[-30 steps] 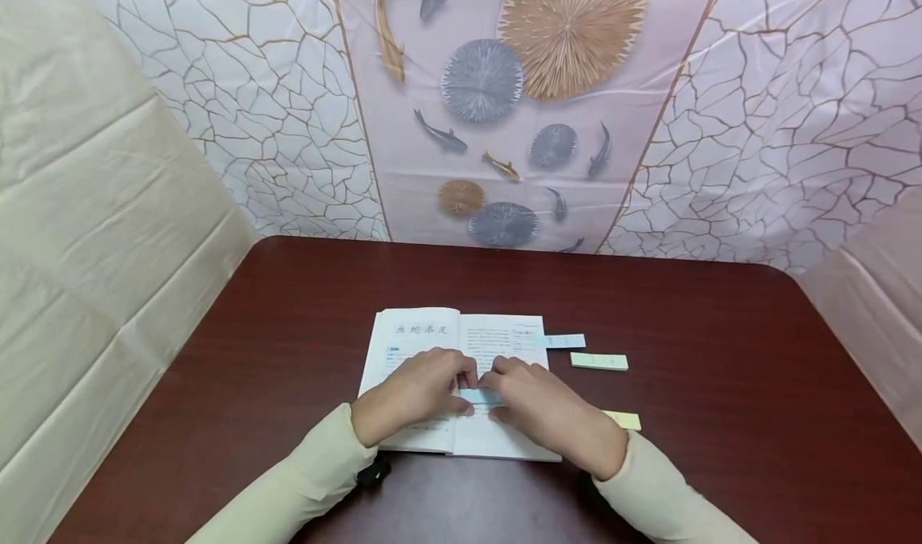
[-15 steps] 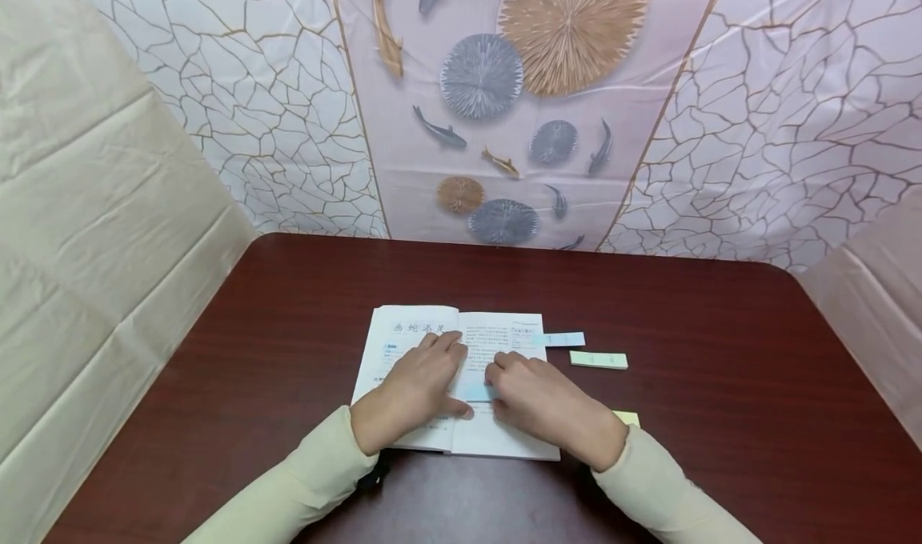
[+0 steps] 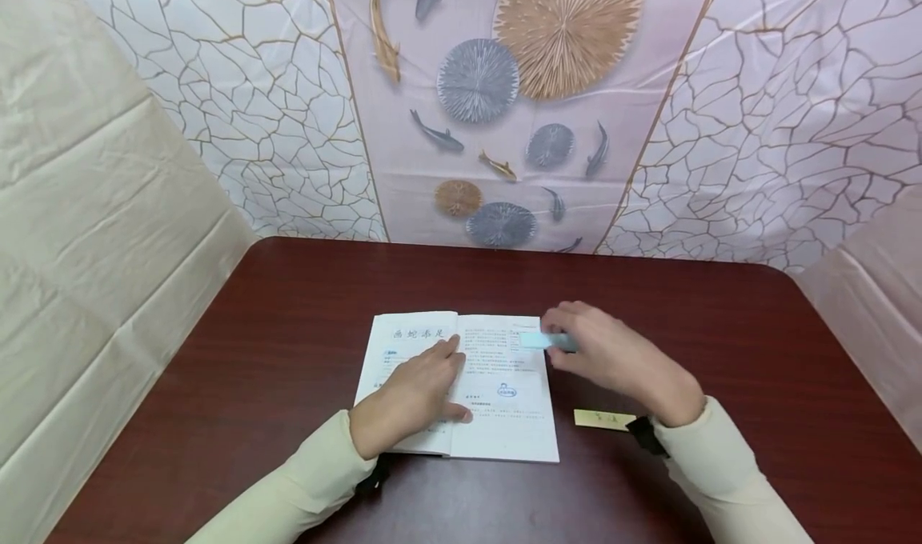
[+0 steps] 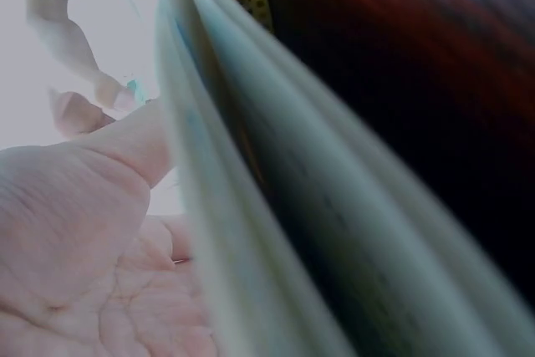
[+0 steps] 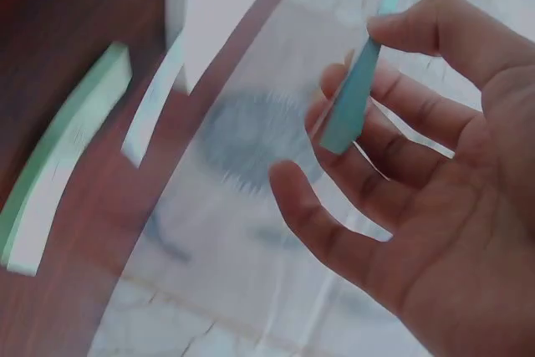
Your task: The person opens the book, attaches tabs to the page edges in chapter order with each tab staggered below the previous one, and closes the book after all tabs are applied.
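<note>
An open book with printed pages lies on the table. My left hand rests across its left page and inner fold, fingers extended and thumb reaching onto the right page. Over the book's upper right edge, my right hand pinches a light-blue sticky note pad between thumb and fingers. In the right wrist view this pad is held up off the table. A blue sticky strip sticks out from the book there, beside a green sticky note pad on the table.
On the dark red table, a yellow sticky note pad with handwriting lies right of the book, close to my right wrist. Patterned cloth hangs behind the table's far edge, and pale cloth hangs at the left.
My right hand has lifted the blue sticky note pad off the right page and carried it up and right. My left hand has flattened onto the book and stayed there.
</note>
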The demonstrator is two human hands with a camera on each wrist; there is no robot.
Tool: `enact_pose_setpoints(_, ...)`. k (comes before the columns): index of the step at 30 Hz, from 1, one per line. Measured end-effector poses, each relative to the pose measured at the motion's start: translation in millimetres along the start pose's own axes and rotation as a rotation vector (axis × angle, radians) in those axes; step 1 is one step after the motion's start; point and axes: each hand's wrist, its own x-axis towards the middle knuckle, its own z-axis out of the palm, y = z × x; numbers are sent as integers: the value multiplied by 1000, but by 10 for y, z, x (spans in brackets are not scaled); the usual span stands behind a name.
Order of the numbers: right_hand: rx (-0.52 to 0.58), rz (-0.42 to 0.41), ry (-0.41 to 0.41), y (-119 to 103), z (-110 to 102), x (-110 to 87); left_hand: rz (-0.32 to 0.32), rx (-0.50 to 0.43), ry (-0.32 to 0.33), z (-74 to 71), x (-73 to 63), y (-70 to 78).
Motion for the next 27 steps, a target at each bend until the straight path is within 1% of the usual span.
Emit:
enact_pose_setpoints(2,7,25,27,136,-36,-7,1,1,0,7,2,-8)
enact_pose_setpoints(5,19,103,35,343,-39,-15,6,-3,-1,13,4,-16)
enact_pose_setpoints(9,32,214,3,581,15,-36,13,-2,4,9,0,-14)
enact_pose_setpoints(11,35,255,-18,676,51,-50,14,-4,5,10,2,-11)
enact_pose_setpoints(15,28,283,-60,798,112,-60,17,-4,7,12,4,-7)
enact_pose_setpoints(20,5,311,-103,872,137,-54,26,0,11,3,9,3)
enact_pose_setpoints(27,2,334,-120,914,163,-37,18,1,0,16,11,6)
